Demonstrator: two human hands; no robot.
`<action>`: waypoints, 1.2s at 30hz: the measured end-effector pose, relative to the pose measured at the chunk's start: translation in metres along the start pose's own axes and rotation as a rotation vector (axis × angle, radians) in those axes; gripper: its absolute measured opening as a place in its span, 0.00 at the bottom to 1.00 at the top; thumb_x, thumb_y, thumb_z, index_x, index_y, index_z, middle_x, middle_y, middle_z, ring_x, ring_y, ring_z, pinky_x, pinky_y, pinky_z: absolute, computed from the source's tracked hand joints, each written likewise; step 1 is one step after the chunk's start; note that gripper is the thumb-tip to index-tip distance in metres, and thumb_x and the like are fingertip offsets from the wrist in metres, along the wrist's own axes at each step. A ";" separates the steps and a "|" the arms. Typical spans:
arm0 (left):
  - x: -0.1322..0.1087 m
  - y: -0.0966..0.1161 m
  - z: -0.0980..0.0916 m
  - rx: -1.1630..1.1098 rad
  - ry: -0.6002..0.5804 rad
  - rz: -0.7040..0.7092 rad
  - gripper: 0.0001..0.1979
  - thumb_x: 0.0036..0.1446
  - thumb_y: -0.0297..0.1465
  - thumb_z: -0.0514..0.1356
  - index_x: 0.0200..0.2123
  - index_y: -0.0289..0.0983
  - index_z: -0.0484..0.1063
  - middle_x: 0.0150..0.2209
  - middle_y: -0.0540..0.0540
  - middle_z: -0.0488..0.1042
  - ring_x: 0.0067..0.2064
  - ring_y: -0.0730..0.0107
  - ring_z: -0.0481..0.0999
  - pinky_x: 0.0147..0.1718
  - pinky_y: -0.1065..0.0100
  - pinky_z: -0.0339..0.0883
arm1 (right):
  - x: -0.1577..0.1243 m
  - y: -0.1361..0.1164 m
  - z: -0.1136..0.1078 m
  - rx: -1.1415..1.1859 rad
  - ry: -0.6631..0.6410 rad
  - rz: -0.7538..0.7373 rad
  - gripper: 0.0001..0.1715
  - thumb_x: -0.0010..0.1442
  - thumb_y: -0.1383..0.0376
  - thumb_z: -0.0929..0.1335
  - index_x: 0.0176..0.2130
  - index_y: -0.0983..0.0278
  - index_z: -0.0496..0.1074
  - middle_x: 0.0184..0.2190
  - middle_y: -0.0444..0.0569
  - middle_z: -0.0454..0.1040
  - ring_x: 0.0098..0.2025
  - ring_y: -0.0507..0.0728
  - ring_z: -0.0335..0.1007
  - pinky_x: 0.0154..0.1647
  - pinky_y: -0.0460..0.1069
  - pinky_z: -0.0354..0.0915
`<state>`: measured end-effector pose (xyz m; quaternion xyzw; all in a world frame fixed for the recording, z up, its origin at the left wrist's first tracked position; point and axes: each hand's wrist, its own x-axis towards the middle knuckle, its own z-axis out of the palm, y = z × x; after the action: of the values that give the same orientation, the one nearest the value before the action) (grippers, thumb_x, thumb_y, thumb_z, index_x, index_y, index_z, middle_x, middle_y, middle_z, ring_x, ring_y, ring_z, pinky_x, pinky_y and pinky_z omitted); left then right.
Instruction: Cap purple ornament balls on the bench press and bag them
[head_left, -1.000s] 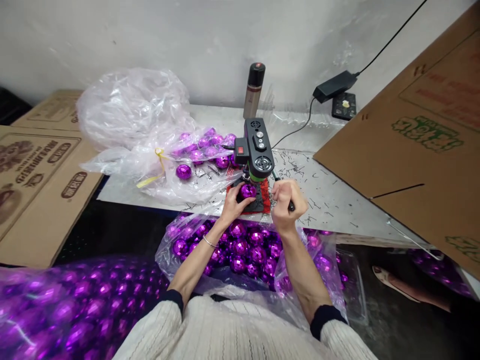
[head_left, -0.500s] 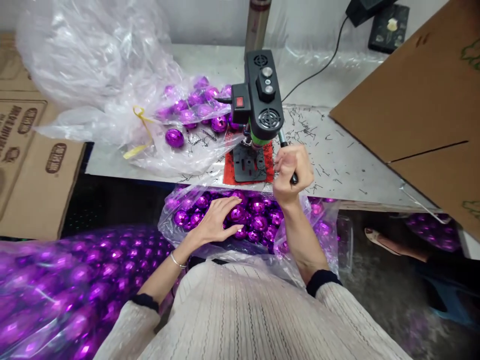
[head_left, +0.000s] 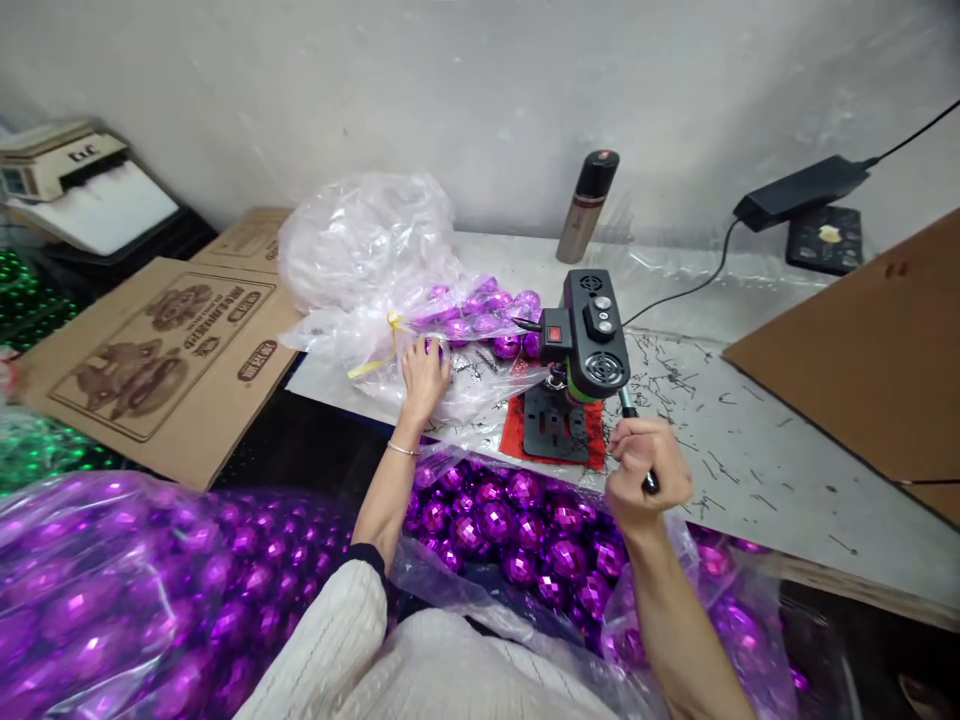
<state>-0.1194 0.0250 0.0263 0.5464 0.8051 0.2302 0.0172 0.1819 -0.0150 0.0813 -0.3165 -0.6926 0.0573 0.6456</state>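
Note:
My right hand (head_left: 648, 465) is closed round the black lever handle (head_left: 651, 484) of a small bench drill press (head_left: 596, 335). The press stands on the table, its slotted base plate (head_left: 553, 428) lying over a red sheet (head_left: 592, 452). My left hand (head_left: 425, 375) curls its fingers over a shiny purple ball (head_left: 435, 346) on the table, beside a clear plastic bag (head_left: 367, 245). Further purple balls (head_left: 484, 310) lie right there, partly under the plastic. Below the table edge, in front of my body, an open bag holds many faceted purple balls (head_left: 525, 530).
Small dark wire bits (head_left: 675, 385) are scattered over the table. A spray bottle (head_left: 589, 205) and a power adapter (head_left: 806, 190) with its cord stand behind the press. Cardboard lies left (head_left: 180, 350) and rises right (head_left: 862, 350). A large bag of purple balls (head_left: 150, 590) fills the lower left.
My left hand has moved from the bag of balls in front of me up to a ball on the table. My right hand stays on the lever. The view has shifted up and left.

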 end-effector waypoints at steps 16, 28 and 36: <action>-0.056 0.034 -0.018 -1.845 -0.454 -0.664 0.15 0.63 0.38 0.63 0.48 0.34 0.75 0.43 0.41 0.82 0.37 0.70 0.81 0.38 0.71 0.76 | 0.009 -0.006 0.003 0.016 0.019 0.029 0.17 0.67 0.71 0.63 0.25 0.62 0.64 0.22 0.43 0.67 0.26 0.52 0.67 0.27 0.49 0.59; -0.097 0.071 -0.002 -1.882 -0.849 -0.621 0.24 0.66 0.41 0.60 0.61 0.40 0.68 0.45 0.42 0.82 0.38 0.63 0.85 0.38 0.65 0.80 | 0.020 -0.012 0.003 0.015 0.015 0.020 0.17 0.67 0.72 0.63 0.26 0.62 0.64 0.23 0.42 0.68 0.26 0.51 0.65 0.27 0.48 0.58; -0.100 0.073 0.025 -1.499 -0.488 -0.347 0.33 0.52 0.38 0.73 0.59 0.39 0.70 0.57 0.41 0.77 0.57 0.58 0.77 0.61 0.57 0.68 | 0.018 -0.012 0.004 -0.008 0.007 0.014 0.17 0.67 0.71 0.62 0.26 0.61 0.62 0.22 0.42 0.67 0.26 0.51 0.66 0.28 0.49 0.58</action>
<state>-0.0082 -0.0335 0.0095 0.2916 0.4835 0.5771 0.5901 0.1748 -0.0139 0.1019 -0.3244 -0.6883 0.0580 0.6463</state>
